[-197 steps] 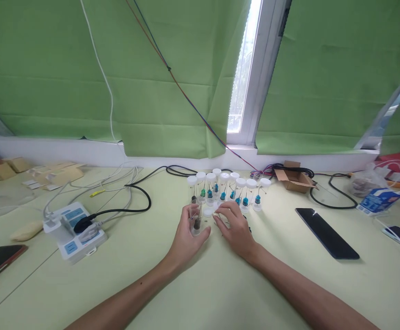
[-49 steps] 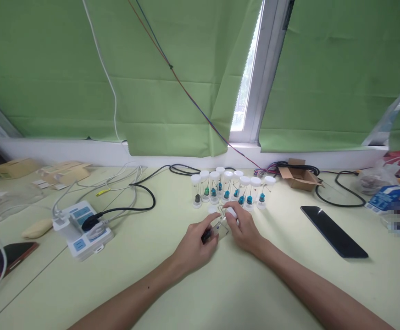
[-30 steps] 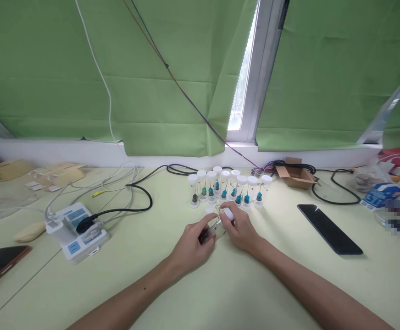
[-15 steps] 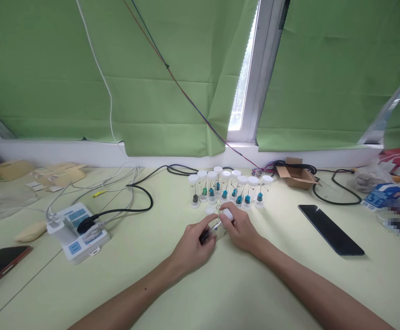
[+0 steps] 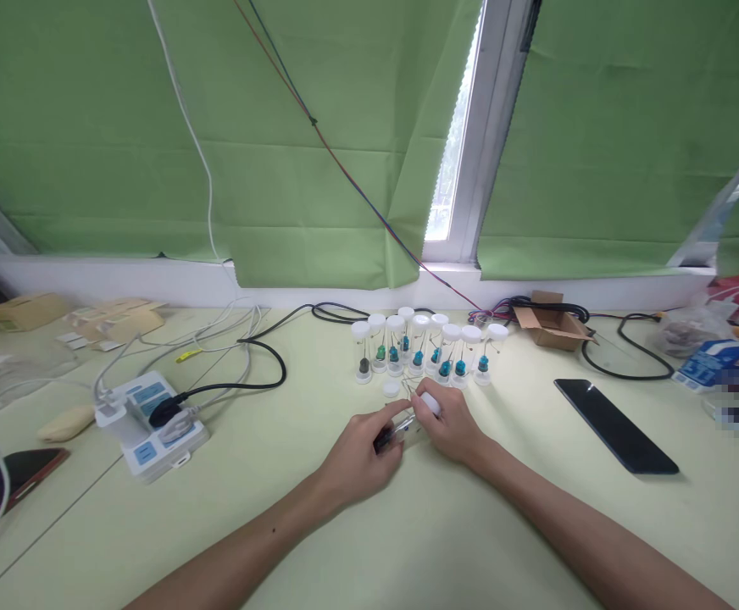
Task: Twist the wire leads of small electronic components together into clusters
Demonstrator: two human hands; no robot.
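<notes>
A small clear tube (image 5: 400, 430) lies tilted just above a pale green table (image 5: 408, 542), near its middle, with a dark lump at its lower end. The left hand (image 5: 358, 453) pinches that dark end, fingers closed on the tube. The right hand (image 5: 455, 428), at 3 o'clock from it, grips a white cap (image 5: 430, 403) at the tube's upper end. A loose white cap (image 5: 391, 389) lies at 12 o'clock. Beyond it stands a row of capped tubes (image 5: 430, 353). A power strip (image 5: 153, 421) sits at 9 o'clock, a black phone (image 5: 615, 425) at 3 o'clock.
</notes>
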